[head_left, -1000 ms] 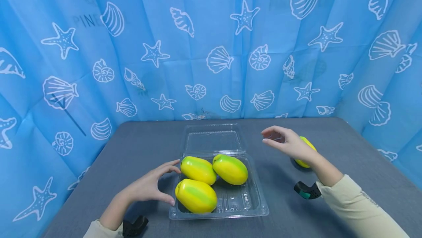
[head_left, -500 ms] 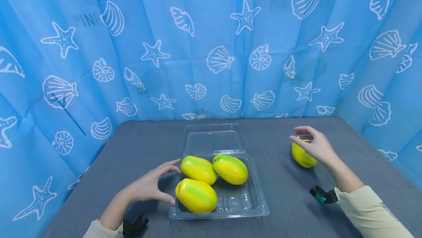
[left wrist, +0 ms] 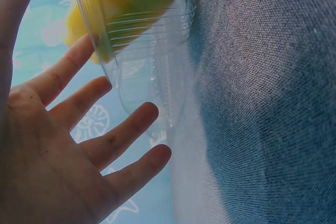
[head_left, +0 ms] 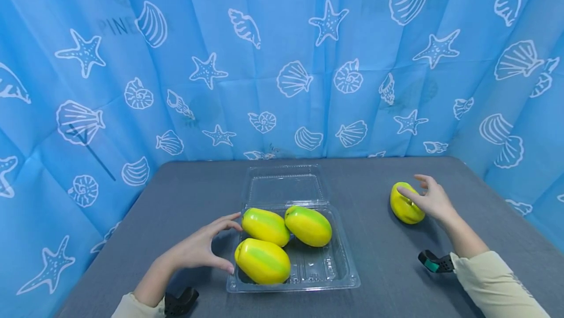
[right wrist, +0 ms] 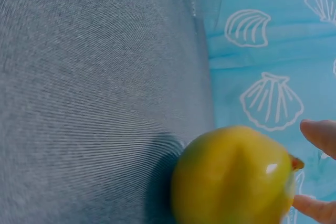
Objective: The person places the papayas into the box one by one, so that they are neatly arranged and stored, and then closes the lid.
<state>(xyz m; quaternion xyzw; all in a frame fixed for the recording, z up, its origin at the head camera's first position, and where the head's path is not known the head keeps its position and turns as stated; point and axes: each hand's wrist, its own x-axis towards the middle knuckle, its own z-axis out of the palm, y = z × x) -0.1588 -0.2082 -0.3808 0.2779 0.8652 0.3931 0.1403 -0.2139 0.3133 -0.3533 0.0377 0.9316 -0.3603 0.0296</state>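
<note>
Beside the left wall of a clear plastic clamshell box, my left hand has its fingers spread. In the left wrist view two fingertips reach the box's rim. Three glossy yellow-green papaya-like fruits lie inside: a front one, a back left one and a back right one. On the table to the right stands another papaya-like fruit, its short brown stem pointing up. My right hand hovers at its upper right side, thumb and fingers apart; the thumb overlaps the fruit in the head view.
The box's hinged lid lies folded back behind its base. A grey cloth covers the table, and a blue shell-print curtain hangs behind and at both sides. Black cameras are strapped at both wrists.
My right hand has moved right, from near the box to the lone fruit, then slightly farther right and lower at its side. My left hand and the boxed fruits have stayed put.
</note>
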